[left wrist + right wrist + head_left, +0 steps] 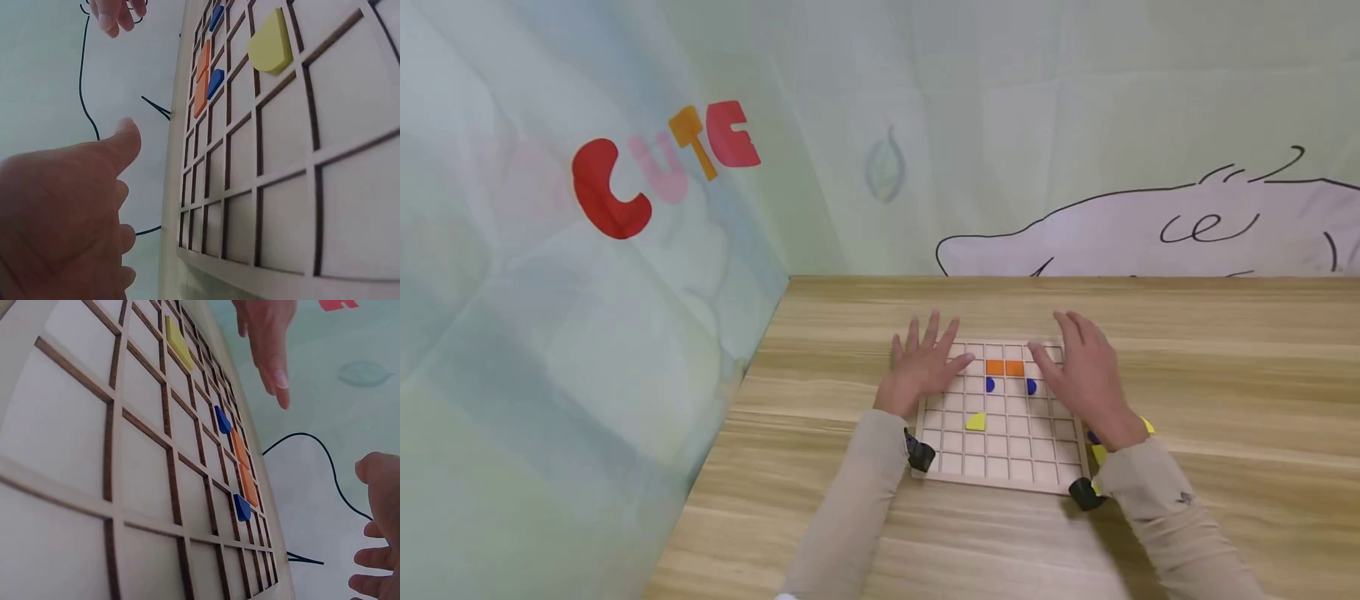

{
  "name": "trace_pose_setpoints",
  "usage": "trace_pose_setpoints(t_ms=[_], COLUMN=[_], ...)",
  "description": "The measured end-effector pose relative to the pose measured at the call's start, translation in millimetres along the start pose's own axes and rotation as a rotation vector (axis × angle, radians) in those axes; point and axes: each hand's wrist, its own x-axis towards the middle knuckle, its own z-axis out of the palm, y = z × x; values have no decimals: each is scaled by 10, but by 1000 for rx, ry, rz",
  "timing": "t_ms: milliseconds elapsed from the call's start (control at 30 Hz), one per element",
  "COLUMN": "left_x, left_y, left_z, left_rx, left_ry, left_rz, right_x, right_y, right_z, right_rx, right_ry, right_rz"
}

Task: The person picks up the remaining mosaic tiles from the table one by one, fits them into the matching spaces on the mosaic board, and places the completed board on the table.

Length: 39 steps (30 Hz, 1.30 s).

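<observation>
A wooden grid board [955, 464] lies on the table, divided into small square cells. Two orange squares [1004, 367] sit side by side near its far edge. Just below them are a blue half-round piece [990, 385] and a second blue half-round piece [1032, 387]. A yellow quarter-round piece [976, 422] occupies a cell nearer the left. My left hand [925, 367] is spread over the board's far left corner, holding nothing. Over the far right corner, my right hand [1086, 375] has extended fingers and an empty grasp. Both wrist views show the hands raised above the board's surface.
Loose yellow [1100, 454] and blue [1093, 437] pieces lie right of the board, partly hidden under the right wrist. The wood-grain table [820, 358] meets a printed cloth backdrop [850, 108] at the back and left. Each wrist wears a black camera [921, 452].
</observation>
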Motion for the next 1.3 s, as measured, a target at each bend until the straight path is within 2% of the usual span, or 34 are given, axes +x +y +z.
trace_pose_setpoints(t_ms=[267,400,567,667,867,1033,1300], left_x=[-18,-56,-102,-112,-97,-83,-44], left_y=[-134,-211,-296,-336,-374,-394,-418], left_z=[11,-17,-43,-48,-70,-98,-130], left_rx=[6,3,-7,-14,-47,-78,-81], left_ry=[-19,-76,-155,-181,-211,-236,-278], left_rz=[21,36,8,-1,11,11,47], right_x=[-45,-87,-130,-158,-219,-264,-352], right_y=[59,91,143,183,291,394,561], right_z=[-107,-170,-254,-312,-392,-417,-402], right_rx=[98,137,162,175,155,144,89], right_ry=[-29,-46,-62,-73,-85,-115,-158], right_rz=[20,26,13,-12,-61,-65,-88])
